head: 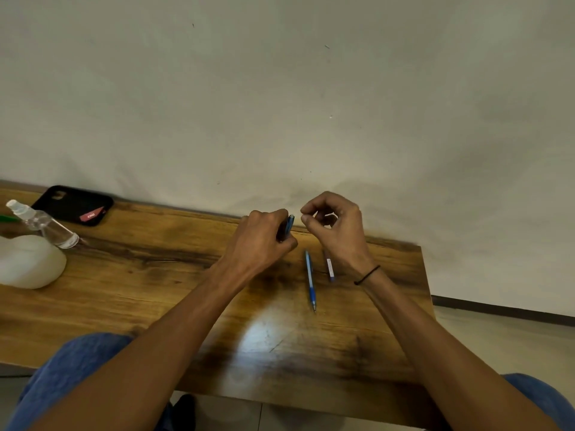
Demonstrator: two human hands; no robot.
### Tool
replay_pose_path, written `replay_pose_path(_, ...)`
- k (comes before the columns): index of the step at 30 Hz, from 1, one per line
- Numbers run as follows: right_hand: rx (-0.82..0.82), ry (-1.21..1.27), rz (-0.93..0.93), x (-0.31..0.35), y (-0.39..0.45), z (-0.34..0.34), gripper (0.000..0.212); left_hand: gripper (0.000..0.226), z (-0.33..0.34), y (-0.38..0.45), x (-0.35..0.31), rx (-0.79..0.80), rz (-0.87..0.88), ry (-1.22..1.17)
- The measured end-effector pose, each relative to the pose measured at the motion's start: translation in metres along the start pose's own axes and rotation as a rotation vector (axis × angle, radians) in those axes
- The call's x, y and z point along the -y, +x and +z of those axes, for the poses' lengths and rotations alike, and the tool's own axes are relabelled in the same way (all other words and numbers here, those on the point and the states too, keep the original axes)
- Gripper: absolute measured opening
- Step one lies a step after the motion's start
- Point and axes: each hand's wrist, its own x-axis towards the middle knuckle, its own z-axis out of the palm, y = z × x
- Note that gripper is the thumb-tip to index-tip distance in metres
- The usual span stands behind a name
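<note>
A person sits at a wooden desk (pixel 155 290). The left hand (pixel 258 241) is curled round a blue pen (pixel 290 225), held upright near the desk's far edge with its top showing above the fingers. Just beside it, the right hand (pixel 336 231) hovers with its fingers curled and thumb and forefinger tips together; whether they pinch a small part cannot be told. A second blue pen (pixel 310 279) and a darker pen (pixel 329 269) lie below the right hand. The held pen looks light, stiff and smooth, so it is probably best gripped mid-barrel. A phone (pixel 74 205) and a spray bottle (pixel 46 225) sit far left.
</note>
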Motion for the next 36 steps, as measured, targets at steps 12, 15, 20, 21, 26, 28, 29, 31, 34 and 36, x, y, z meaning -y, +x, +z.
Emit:
replay_pose_path(12,0.048,-0.090,-0.162,0.012,0.002,-0.004,0.046,0.022,0.001,-0.003,-0.007,-0.008,0.032,0.022)
replay_pose_path(15,0.066,-0.072,-0.142,0.010,0.003,-0.007,0.044,0.024,0.003,-0.003,-0.009,-0.007,0.035,0.009)
replay_pose_path(20,0.084,-0.038,-0.117,0.009,0.004,-0.008,0.044,0.024,0.002,-0.002,-0.008,0.005,0.043,0.029)
replay_pose_path(21,0.088,-0.037,-0.118,0.009,0.004,-0.009,0.043,0.024,0.002,-0.002,-0.008,0.006,0.045,0.033)
replay_pose_path(26,0.137,-0.081,-0.129,0.007,0.006,-0.011,0.040,0.019,0.002,-0.002,-0.009,0.032,0.062,0.087)
replay_pose_path(28,0.170,-0.112,-0.132,0.006,0.008,-0.013,0.039,0.013,0.002,-0.002,-0.009,0.049,0.072,0.111)
replay_pose_path(29,0.186,-0.118,-0.126,0.006,0.010,-0.014,0.039,0.010,0.002,-0.002,-0.009,0.051,0.077,0.120)
replay_pose_path(31,0.199,-0.078,-0.079,0.005,0.011,-0.016,0.040,0.009,0.003,-0.001,-0.009,0.043,0.084,0.144)
replay_pose_path(34,0.205,0.020,0.017,0.004,0.010,-0.020,0.040,0.009,0.005,0.000,-0.008,0.052,0.093,0.206)
replay_pose_path(36,0.229,0.007,0.021,0.004,0.010,-0.020,0.040,0.016,0.007,0.000,-0.008,0.081,0.100,0.235)
